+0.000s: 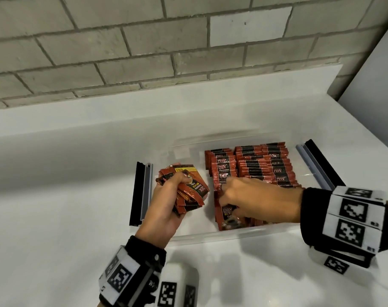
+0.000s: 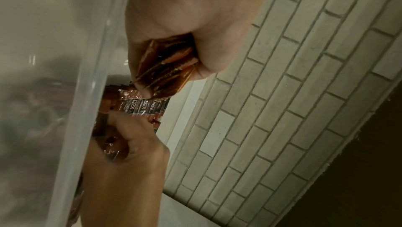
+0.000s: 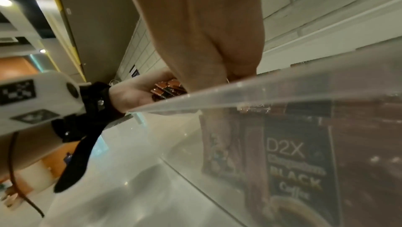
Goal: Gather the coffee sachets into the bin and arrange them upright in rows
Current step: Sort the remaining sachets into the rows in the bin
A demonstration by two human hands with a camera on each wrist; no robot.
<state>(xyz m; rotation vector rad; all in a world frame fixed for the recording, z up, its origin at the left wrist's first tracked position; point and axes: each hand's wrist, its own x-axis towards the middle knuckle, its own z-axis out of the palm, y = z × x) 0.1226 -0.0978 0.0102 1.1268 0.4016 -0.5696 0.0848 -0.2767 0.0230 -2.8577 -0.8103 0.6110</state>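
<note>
Left grip: left hand (image 1: 166,209) is clutching a bundle (image 1: 188,191) of red-brown sachets, fingers curled round it, thumb lying across the top packet; the bundle is fanning out past the fingers, over the bin's left part.
Right grip: right hand (image 1: 257,200) is reaching down into the bin, fingers (image 1: 227,191) curled and pinching the top edges of the front sachets (image 1: 229,216); the left wrist view is showing the same bent fingers on foil edges.
Sachets in bin: rows (image 1: 257,167) are standing upright, packed close, filling the bin's right and back portion; the front sachets are facing the near wall, with "D2X" and "BLACK" legible through the plastic in the right wrist view.
Bin: clear bin (image 1: 210,237) is sitting on the counter; its left portion is showing bare floor under the bundle.
Bin handles: one dark-and-grey handle (image 1: 142,193) is standing out on the left end, another (image 1: 317,165) on the right end.
Wrists: black bands carrying white blocks with black square markers are wrapping both wrists; the left one (image 1: 131,273) is hanging near the bin's front left corner, the right one (image 1: 348,216) past its right front corner.
Counter: white counter (image 1: 55,196) is running back to a low white upstand.
Wall: pale grey brick wall (image 1: 122,52) is rising behind it.
</note>
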